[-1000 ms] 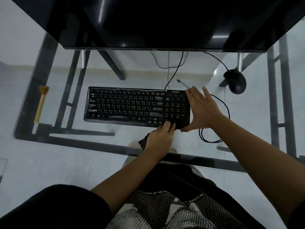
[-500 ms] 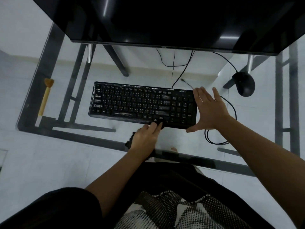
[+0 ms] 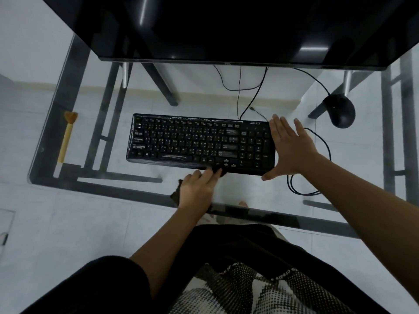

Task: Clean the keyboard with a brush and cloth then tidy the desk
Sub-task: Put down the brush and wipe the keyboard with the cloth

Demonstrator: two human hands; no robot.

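Note:
A black keyboard point(image 3: 192, 141) with a glossy plastic skin lies flat in the middle of the glass desk point(image 3: 95, 184). My left hand point(image 3: 199, 188) presses a dark cloth point(image 3: 176, 193) against the keyboard's front edge, fingers lying over the cloth. My right hand point(image 3: 289, 146) is flat and spread against the keyboard's right end, thumb along its near corner. A brush point(image 3: 66, 137) with a yellow wooden handle and brown bristles lies far left on the desk, away from both hands.
A large black monitor point(image 3: 226, 28) overhangs the back of the desk. A black mouse point(image 3: 339, 111) sits at the back right, its cable point(image 3: 317, 164) looping beside my right wrist. The desk's dark frame bars show through the glass.
My left hand with the cloth has slid leftward along the keyboard's front edge. My right hand has stayed against the right end.

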